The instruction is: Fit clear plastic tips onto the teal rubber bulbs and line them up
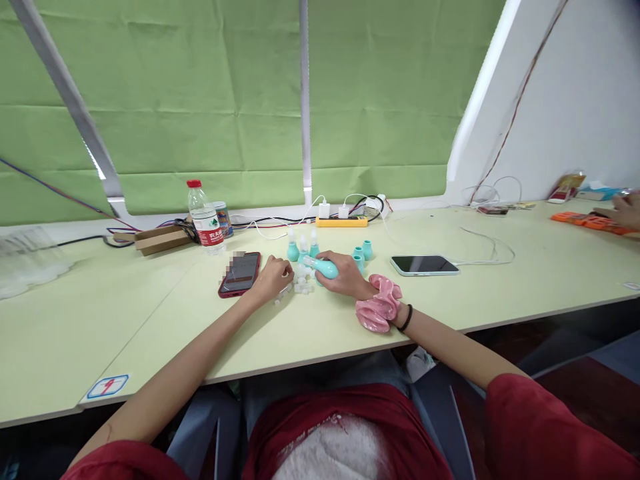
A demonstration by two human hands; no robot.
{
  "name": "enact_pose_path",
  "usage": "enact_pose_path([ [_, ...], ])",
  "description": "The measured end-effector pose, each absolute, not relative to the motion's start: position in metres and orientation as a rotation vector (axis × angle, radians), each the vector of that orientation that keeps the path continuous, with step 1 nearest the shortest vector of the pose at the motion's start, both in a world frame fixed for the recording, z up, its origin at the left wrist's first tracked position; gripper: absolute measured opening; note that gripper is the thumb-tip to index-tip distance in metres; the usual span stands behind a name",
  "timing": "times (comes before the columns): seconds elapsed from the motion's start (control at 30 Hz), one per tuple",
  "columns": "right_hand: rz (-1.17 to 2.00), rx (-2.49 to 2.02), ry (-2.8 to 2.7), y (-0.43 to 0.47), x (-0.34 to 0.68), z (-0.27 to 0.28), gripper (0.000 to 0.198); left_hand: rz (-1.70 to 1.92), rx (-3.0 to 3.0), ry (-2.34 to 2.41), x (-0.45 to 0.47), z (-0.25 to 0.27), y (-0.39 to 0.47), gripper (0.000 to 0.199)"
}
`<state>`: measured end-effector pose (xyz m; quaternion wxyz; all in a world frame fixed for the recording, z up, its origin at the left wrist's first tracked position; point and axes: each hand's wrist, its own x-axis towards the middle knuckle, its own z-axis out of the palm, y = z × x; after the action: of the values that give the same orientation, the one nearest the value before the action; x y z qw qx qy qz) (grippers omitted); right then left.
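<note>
My right hand (343, 273) is closed around a teal squeeze bulb with a clear nozzle (326, 269), which looks like a nasal aspirator. It lies tilted, nozzle toward the left. My left hand (273, 280) has its fingers curled together at the edge of a pile of small translucent plastic pieces (303, 285); whatever they pinch is hidden. Behind both hands, several teal bulbs with clear nozzles (293, 251) stand upright. To the right of my right hand are several teal bulbs without nozzles (367, 250), their tops open.
A phone in a red case (241, 273) lies beside my left hand; another phone (425, 265) is at right. Farther back are a water bottle (207, 223), a can (223, 219), a cardboard box (163, 240) and a yellow power strip (341, 221). Another person's hand (627, 211) shows far right.
</note>
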<state>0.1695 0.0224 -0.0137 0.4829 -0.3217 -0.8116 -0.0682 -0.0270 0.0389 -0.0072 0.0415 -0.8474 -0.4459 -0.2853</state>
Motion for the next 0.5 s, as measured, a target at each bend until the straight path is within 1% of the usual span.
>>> enact_pose_path([
  [0.17,-0.129,-0.733,-1.995,0.019,0.168,-0.012,0.026,-0.941,-2.527,-1.328,-0.030,-0.010,0.043,0.012],
  [0.3,-0.085,-0.679,-2.028,0.016,0.167,-0.011,0.024,-1.238,-2.454,-1.386,-0.025,-0.004,0.033,0.020],
  [0.4,-0.040,-0.630,-2.063,0.011,0.164,-0.010,0.023,-1.444,-2.583,-1.428,-0.017,0.004,0.017,0.025],
  [0.5,0.002,-0.589,-2.060,0.006,0.161,-0.010,0.023,-1.365,-2.708,-1.396,-0.008,0.010,0.003,0.029],
])
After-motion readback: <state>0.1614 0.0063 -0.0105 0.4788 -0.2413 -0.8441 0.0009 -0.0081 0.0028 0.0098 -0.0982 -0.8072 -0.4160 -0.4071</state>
